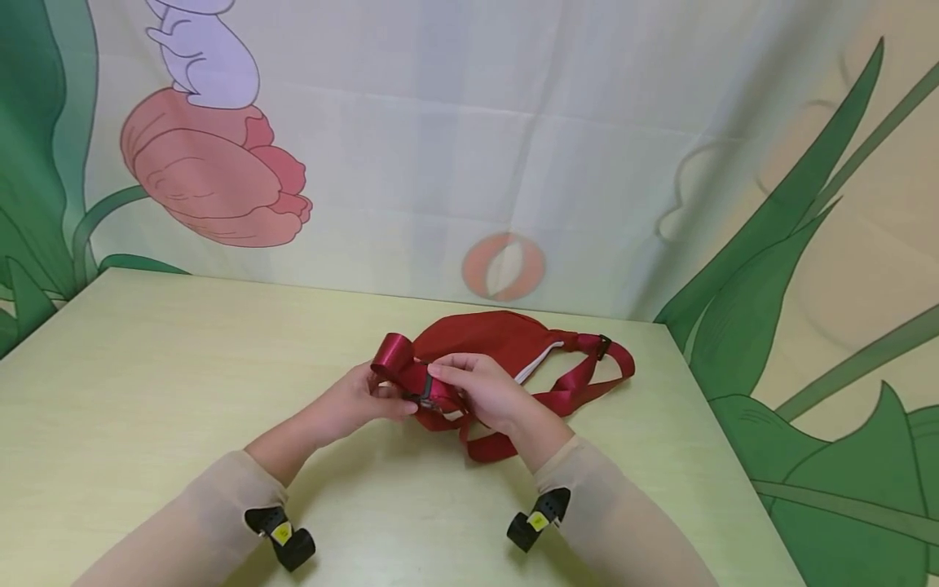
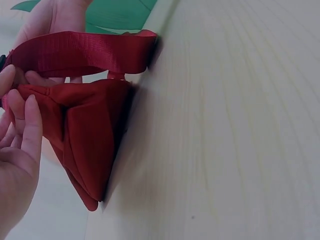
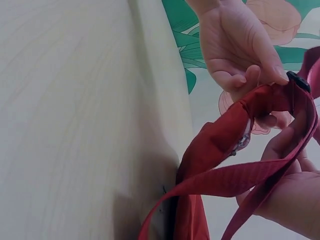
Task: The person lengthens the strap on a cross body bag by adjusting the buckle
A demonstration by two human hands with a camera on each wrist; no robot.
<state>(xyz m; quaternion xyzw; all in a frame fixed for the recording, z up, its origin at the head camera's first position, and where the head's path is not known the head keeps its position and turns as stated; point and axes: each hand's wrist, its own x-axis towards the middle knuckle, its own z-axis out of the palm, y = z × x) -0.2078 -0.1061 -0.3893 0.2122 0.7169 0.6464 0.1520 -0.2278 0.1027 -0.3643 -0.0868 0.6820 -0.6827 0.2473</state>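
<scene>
A red fanny pack [image 1: 487, 333] lies at the far side of the table, its near end raised between both hands. My left hand [image 1: 359, 401] grips the strap end at the left, its thumb at a black plastic strap slider [image 3: 298, 81] in the right wrist view. A loop of the red strap [image 1: 394, 355] stands up above those fingers. From the right, my right hand [image 1: 487, 391] pinches the strap beside the slider, thumb and index finger on it. In the left wrist view the bag's body [image 2: 92, 135] hangs beside the left fingers. Some fingertips are hidden behind the webbing.
The rest of the strap [image 1: 568, 395] loops over the table to the right, with a second black slider [image 1: 604, 347]. A white zipper edge [image 1: 539, 363] runs along the bag. Behind the pale wooden table [image 1: 183, 367] hangs a printed curtain [image 1: 411, 163].
</scene>
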